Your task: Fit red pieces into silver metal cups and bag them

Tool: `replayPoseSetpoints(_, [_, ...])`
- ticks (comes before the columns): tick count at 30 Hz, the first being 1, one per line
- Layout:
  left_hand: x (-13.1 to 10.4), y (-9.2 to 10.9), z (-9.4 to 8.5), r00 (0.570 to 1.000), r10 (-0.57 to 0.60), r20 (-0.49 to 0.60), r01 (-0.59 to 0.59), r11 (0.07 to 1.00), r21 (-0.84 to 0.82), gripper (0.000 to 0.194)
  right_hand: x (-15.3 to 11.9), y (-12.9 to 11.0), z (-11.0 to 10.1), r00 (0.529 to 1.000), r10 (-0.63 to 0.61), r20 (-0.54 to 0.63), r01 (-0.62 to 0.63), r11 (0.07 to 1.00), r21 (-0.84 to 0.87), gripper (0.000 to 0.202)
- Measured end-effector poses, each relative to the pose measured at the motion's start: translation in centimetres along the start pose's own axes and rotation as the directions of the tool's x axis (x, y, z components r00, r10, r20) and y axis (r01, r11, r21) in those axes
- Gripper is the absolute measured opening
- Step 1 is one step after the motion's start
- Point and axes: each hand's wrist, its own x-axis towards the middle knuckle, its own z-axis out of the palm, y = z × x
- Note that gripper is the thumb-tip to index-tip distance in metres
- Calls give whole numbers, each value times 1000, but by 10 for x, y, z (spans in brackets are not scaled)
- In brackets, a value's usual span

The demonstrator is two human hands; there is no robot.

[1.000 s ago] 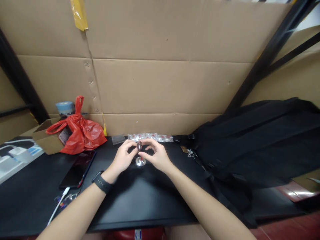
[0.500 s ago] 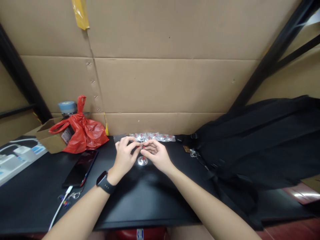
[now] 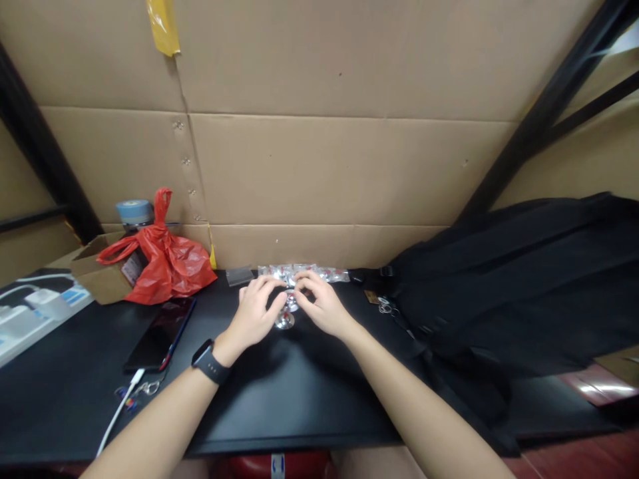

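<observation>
Between my two hands is a small shiny round metal disc [image 3: 291, 301] with some red on it. My left hand [image 3: 257, 309], with a dark watch on its wrist, has thumb and fingertips at the disc's left edge. On the opposite edge, the thumb and curled fingers of my right hand [image 3: 322, 306] grip it. Just below, a second shiny disc [image 3: 285, 321] with a red centre lies on the black table [image 3: 299, 399], partly covered by my left thumb. Behind the hands, several clear packets [image 3: 332, 274] with red bits line the cardboard wall.
To the left are a phone [image 3: 160, 334] with a white cable, a power strip [image 3: 50, 309], an opened cardboard box [image 3: 97, 276] and a tied red plastic bag [image 3: 172, 263]. A black backpack [image 3: 524, 286] fills the right side, with a small key ring [image 3: 384, 308] beside it.
The held disc has turned from edge-on to showing its shiny face, and sits slightly lower. My fingers have spread around its rim. The disc on the table stays put.
</observation>
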Motion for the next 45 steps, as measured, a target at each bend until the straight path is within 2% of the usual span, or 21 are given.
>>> replayPoseSetpoints(3, [-4,-9,10,987,37,159,-52,995,90,30,1,9,-14,994,21,109,-3,987,-163,12])
replayPoseSetpoints(6, [-8,-16,20,963,74,258,-111,985,132,22,0,19,-22,949,189,252,-97,936,-337,12])
replayPoseSetpoints(8, [-7,-17,22,954,79,289,-123,983,136,17,-2,25,-24,908,293,299,-163,906,-392,10])
replayPoseSetpoints(10, [-5,-18,22,954,72,292,-114,985,130,16,-3,31,-24,880,346,325,-203,894,-400,3])
replayPoseSetpoints(11, [-3,-18,21,957,63,282,-102,987,123,16,-4,34,-23,871,355,339,-210,894,-396,7])
replayPoseSetpoints(13, [-1,-20,18,968,39,247,-66,993,102,16,-5,40,-22,856,355,375,-203,900,-386,14])
replayPoseSetpoints(17, [2,-25,15,981,-22,191,15,999,36,20,-6,47,-20,845,333,418,-176,912,-371,10])
replayPoseSetpoints(20, [3,-28,14,984,-69,165,73,997,-18,18,-4,44,-17,883,295,364,-208,943,-261,10])
replayPoseSetpoints(22, [4,-28,15,982,-98,160,112,990,-86,16,-1,40,-15,903,291,317,-291,956,-48,9])
replayPoseSetpoints(25, [7,-31,16,980,-137,141,173,942,-289,17,2,34,-10,918,322,231,-382,874,300,22])
replayPoseSetpoints(27, [10,-34,18,980,-168,106,198,882,-427,20,3,31,-4,923,341,179,-385,827,410,31])
replayPoseSetpoints(30, [10,-37,20,977,-200,78,212,842,-497,23,0,26,7,925,343,165,-379,796,472,38])
replayPoseSetpoints(35, [7,-36,21,974,-213,73,222,860,-460,23,-4,19,23,894,394,215,-444,713,543,38])
replayPoseSetpoints(41, [6,-35,23,969,-227,95,244,838,-488,21,-6,18,22,849,442,289,-519,593,616,41])
replayPoseSetpoints(45, [6,-39,29,959,-265,98,277,810,-517,19,-5,16,21,839,457,294,-532,579,618,39])
